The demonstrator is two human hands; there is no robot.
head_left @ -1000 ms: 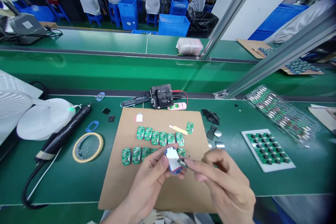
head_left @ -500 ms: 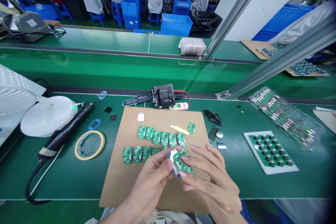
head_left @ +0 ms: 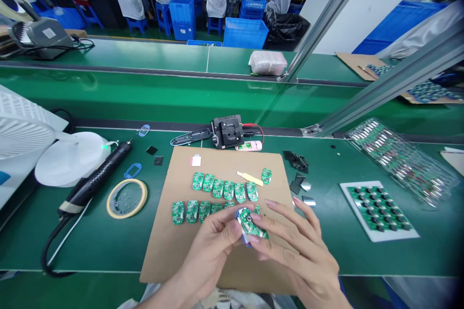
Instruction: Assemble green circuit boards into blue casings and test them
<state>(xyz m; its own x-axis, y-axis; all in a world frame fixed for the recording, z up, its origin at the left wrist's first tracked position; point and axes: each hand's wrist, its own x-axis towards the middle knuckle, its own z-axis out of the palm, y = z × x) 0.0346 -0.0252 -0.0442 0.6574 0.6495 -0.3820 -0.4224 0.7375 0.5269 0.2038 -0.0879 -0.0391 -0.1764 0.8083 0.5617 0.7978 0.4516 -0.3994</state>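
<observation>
Between my two hands is a small green circuit board (head_left: 250,225) lying against a blue-and-white housing (head_left: 246,238). My left hand (head_left: 213,239) pinches the housing from the left, thumb on its near side. With index finger and thumb, my right hand (head_left: 293,241) grips the circuit board from the right, its other fingers spread. Beneath them is a brown cardboard sheet (head_left: 163,256). Two rows of green boards (head_left: 217,188) lie on it, partly hidden behind my hands. A yellow-handled blade (head_left: 250,178) and a single board (head_left: 266,176) lie at the upper right.
To the left are an electric screwdriver (head_left: 97,174), a tape roll (head_left: 144,203) with screws inside, and a white fan (head_left: 68,159). A black fixture (head_left: 227,131) stands behind the cardboard. At right are black pieces (head_left: 296,161), a board panel (head_left: 379,210) and a clear tray (head_left: 398,159).
The circuit board has turned slightly and lies closer over the housing. Both hands keep their grip. The whole view has shifted a little.
</observation>
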